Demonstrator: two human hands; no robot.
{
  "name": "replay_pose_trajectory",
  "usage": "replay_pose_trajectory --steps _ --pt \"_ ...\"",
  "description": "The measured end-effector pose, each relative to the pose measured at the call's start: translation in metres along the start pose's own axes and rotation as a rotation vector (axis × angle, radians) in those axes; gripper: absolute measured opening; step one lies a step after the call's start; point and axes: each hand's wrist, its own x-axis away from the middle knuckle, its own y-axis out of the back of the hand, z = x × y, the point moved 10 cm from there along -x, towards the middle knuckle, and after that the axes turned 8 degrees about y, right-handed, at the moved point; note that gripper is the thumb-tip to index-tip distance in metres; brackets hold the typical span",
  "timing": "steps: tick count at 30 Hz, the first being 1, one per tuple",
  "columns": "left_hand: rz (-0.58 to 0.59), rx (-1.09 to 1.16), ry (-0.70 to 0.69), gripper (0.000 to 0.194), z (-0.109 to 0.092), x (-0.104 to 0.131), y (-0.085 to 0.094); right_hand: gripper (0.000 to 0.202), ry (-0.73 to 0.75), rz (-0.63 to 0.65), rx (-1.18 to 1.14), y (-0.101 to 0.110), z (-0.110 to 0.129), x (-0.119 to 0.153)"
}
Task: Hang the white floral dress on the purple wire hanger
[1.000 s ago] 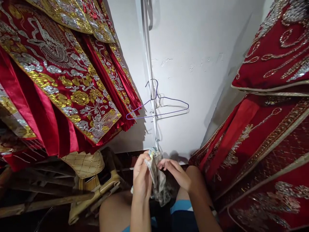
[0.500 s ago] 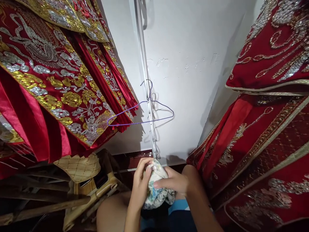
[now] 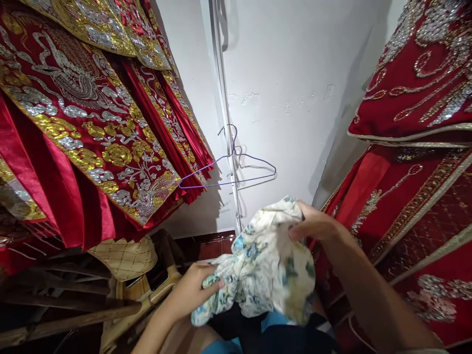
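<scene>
The flowered cloth (image 3: pixel 261 260) is in the air above the lap (image 3: pixel 273 322), its long axis slanting from half past seven, where the left hand (image 3: pixel 193 290) clamps the bunched end, to half past one, where the right hand (image 3: pixel 313 223) pinches the wider end between thumb and fingers. Outward, a white wall (image 3: pixel 295 64) leaves open room at 12 o'clock, with a purple hanger (image 3: pixel 254 180) at 11, while red garments close the edges: an embroidered one (image 3: pixel 121 118) at 10, a beaded one (image 3: pixel 413 196) at 2.

The white cloth (image 3: pixel 261 260), printed with blue-green flowers, hangs creased toward six o'clock, its narrow end bunched at eight, its wider part spread toward three.
</scene>
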Motion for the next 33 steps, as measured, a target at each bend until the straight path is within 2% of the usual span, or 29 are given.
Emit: replay_pose_trajectory --steps 3,5,8,11,14,16,19,23,27,30,33 --pt "-0.029 -0.312 -0.023 0.021 0.005 -0.012 0.035 0.034 0.116 -0.147 0.126 0.024 0.034 -0.013" --pt "-0.100 -0.408 -0.044 0.027 -0.001 -0.018 0.062 0.032 0.161 -0.227 0.219 0.040 0.045 -0.024" --pt "-0.162 -0.462 -0.054 0.038 -0.018 -0.026 0.092 0.029 0.229 -0.410 0.333 0.074 0.050 -0.039" --pt "-0.180 -0.524 -0.046 0.044 -0.031 -0.032 0.110 0.034 0.335 -0.575 0.387 0.107 0.049 -0.050" --pt "-0.178 -0.597 -0.016 0.048 -0.031 -0.037 0.121 0.039 0.410 -0.622 0.361 0.126 0.037 -0.062" --pt "-0.205 -0.629 0.007 0.051 -0.027 -0.039 0.128 0.035 0.398 -0.576 0.402 0.127 0.025 -0.072" --pt "-0.240 -0.665 0.033 0.050 -0.019 -0.043 0.136 0.026 0.397 -0.463 0.600 0.115 0.008 -0.087" --pt "-0.238 -0.609 0.056 0.042 -0.009 -0.051 0.138 0.045 0.445 -0.398 0.829 0.101 -0.005 -0.105" --pt "-0.300 -0.406 0.120 0.052 -0.002 -0.059 0.144 0.024 0.358 -0.370 0.888 0.107 -0.021 -0.121" --pt "-0.328 -0.306 0.188 0.054 0.004 -0.067 0.144 0.018 0.340 -0.392 0.898 0.113 -0.022 -0.114" --pt "-0.404 -0.250 0.222 0.049 0.006 -0.074 0.147 0.014 0.360 -0.463 0.923 0.117 -0.011 -0.095"
